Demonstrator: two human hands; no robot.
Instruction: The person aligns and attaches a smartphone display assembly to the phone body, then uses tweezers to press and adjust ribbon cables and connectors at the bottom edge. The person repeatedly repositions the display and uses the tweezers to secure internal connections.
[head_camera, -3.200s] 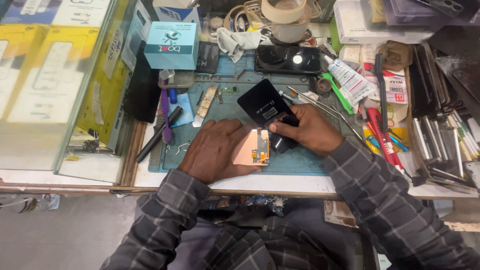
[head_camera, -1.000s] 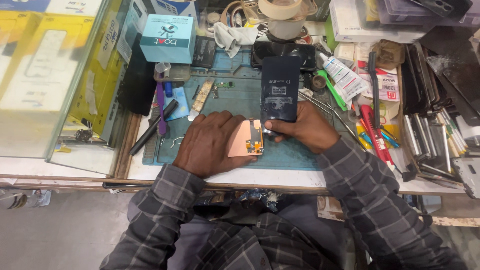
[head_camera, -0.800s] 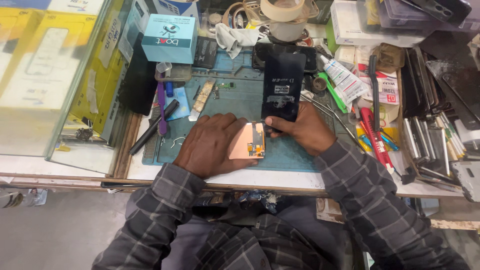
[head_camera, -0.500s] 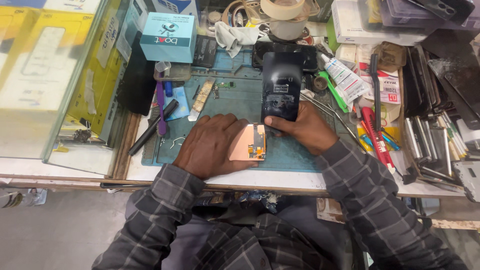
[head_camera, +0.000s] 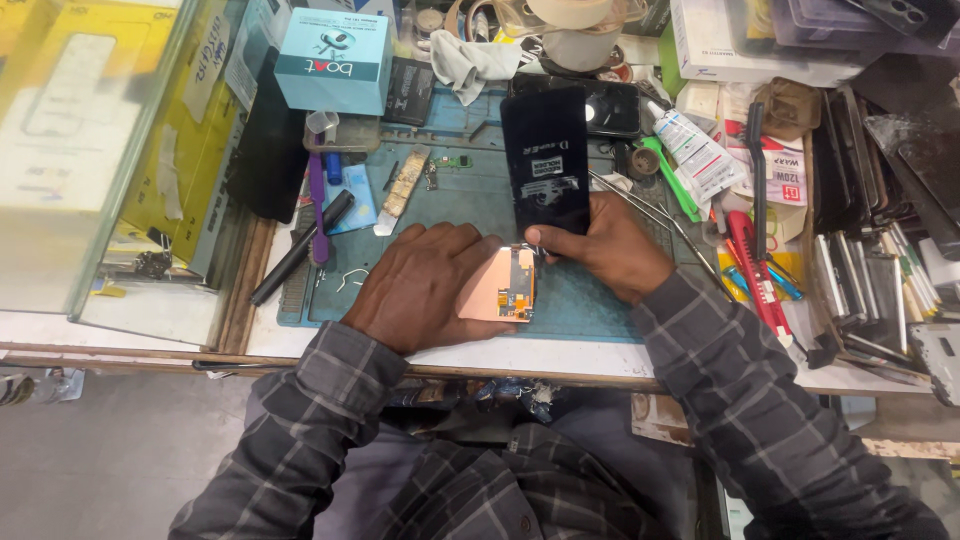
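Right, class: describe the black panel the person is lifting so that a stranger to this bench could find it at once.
Start at the blue-green work mat in the middle of the cluttered bench. Near its front edge the left hand presses down an opened phone body with a copper-coloured inside. The black panel rises from it, gripped at its lower end by the right hand: the only tall dark slab with pale stickers.

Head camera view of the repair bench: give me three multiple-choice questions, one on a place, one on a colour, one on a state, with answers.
1. Where does the left hand rest?
A. on the opened phone body
B. on the blue box
C. on the red cutter

2. What colour is the work mat?
A. yellow
B. teal-blue
C. white

3. How is the black panel placed?
A. flat under the mat
B. lifted, pinched at its lower edge by the right hand
C. lying in a drawer

Answers: 1 A, the fingers press the body's left side; 2 B, visible around the hands; 3 B, the grip is at its bottom edge.
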